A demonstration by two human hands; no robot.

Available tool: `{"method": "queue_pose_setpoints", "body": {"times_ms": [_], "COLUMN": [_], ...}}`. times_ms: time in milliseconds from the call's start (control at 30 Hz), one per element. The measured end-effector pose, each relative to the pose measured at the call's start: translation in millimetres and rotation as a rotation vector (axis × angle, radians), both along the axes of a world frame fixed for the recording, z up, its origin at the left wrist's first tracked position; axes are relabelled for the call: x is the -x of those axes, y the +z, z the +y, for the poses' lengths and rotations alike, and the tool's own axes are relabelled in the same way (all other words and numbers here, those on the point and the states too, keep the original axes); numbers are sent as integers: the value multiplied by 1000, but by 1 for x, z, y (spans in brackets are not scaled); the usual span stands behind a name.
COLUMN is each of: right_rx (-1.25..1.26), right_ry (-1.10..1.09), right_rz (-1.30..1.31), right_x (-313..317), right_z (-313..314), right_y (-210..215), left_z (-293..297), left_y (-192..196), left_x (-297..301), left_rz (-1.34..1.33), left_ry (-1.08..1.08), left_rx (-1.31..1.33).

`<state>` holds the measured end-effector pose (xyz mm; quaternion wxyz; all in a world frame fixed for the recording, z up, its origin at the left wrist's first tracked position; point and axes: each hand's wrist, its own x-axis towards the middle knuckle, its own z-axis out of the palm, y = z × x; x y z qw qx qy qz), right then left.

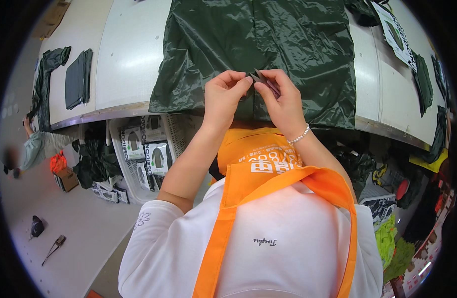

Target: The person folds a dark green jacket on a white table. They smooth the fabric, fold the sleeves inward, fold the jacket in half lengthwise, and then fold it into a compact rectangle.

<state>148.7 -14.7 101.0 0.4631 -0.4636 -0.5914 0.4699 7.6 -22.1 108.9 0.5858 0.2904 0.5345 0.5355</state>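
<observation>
A shiny dark green waterproof sheet or garment [298, 44] lies spread over the white table in front of me, its near edge hanging at the table's rim. My right hand [284, 102], with a beaded bracelet at its wrist, is closed around small thread snips [258, 77]. Their two pointed blades are apart and aim toward my left fingertips. My left hand [223, 97] is closed in a pinch right beside the blades, over the green material. What sits between its thumb and finger is too small to make out.
Folded dark green pieces [79, 79] lie on the table [126, 54] at left. A printed package [395, 37] and more green pieces lie at right. Below the table's left side stands a white basket [176, 134] of packaged garments. Another person [32, 149] is at far left.
</observation>
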Motion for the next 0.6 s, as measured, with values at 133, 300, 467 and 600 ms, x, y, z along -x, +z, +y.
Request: {"method": "queue_pose_setpoints", "body": {"times_ms": [133, 300, 467, 600], "right_rx": [81, 166, 32, -48], "right_ry": [-8, 2, -30, -22], "right_rz": [18, 27, -76, -186], "right_x": [-2, -7, -8, -11], "right_z": [-2, -6, -5, -3], "right_y": [3, 9, 11, 10], "left_z": [-1, -3, -6, -7], "left_y": [1, 1, 7, 7], "left_x": [-4, -5, -8, -8], "left_rz": [112, 267, 355, 369], "left_ry": [5, 2, -5, -10], "left_rx": [-80, -128, -147, -155]}}
